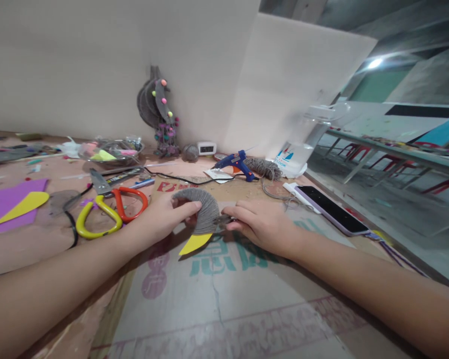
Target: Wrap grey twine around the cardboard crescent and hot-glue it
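Note:
My left hand [181, 212] grips a yellow crescent [206, 209] mostly wound with grey yarn, its thumb lying on the wound face. The crescent's bare yellow tip [195, 244] points down and left, toward the cardboard [217, 309] below. At the crescent's right edge, my right hand [252, 222] is closed in a pinch on a small wad of grey yarn [224, 221]. Part of that wad is hidden by the fingers.
Scissors [99, 217] with yellow and orange handles lie left, by purple foam sheet [15, 204]. Behind are a blue glue gun [237, 164], a yarn skein [264, 168], a clear jug [299, 144] and a bowl of scraps [110, 154]. A phone [331, 209] lies right.

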Demonstrator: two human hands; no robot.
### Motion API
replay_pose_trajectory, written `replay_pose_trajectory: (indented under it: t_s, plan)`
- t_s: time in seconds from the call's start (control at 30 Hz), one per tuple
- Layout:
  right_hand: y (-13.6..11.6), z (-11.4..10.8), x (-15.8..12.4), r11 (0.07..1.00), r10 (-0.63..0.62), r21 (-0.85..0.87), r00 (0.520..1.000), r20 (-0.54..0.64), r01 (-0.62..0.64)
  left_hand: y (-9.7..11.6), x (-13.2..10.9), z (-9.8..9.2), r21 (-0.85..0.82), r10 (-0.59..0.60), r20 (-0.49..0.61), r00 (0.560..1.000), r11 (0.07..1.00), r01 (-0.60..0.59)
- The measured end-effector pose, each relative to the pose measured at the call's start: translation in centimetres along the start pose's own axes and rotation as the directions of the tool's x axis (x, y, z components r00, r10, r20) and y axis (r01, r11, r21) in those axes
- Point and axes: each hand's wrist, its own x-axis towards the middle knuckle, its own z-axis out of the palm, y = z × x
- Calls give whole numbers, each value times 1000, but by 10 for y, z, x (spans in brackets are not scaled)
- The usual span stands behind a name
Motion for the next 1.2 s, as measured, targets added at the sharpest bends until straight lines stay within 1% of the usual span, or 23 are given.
replay_pose_trajectory:
  t_s: [0.2,0.33,0.43,0.57,0.63,0.8,1.0,1.2]
  plan:
    - [-1,-2,1,1000,-13,-24,1000,-12,13,9,-2,2,-77,-41,27,999,996,43]
    - [-1,-1,0,999,-9,-32,1000,-6,9,8,-2,2,-100,-31,22,999,994,33]
    - [0,0,0,1000,-1,-24,1000,11,2,6,-1,1,-84,-18,28,999,996,20]
    - [0,-1,1,1000,12,11,999,-30,-12,1,0,0,-52,-20,28,999,998,21]
    - [-2,-3,2,999,27,21,999,-47,-26,-1,1,0,-32,-17,40,999,999,18]
    - [-4,-3,3,999,24,26,999,-30,-23,-4,2,-1,33,5,84,996,999,-8]
    - [-2,1,2,1000,11,-12,1000,-11,-11,-3,3,-2,46,33,116,993,998,-38]
    - [1,1,0,997,-33,-66,999,-8,33,1,1,-1,62,25,121,992,998,-32]
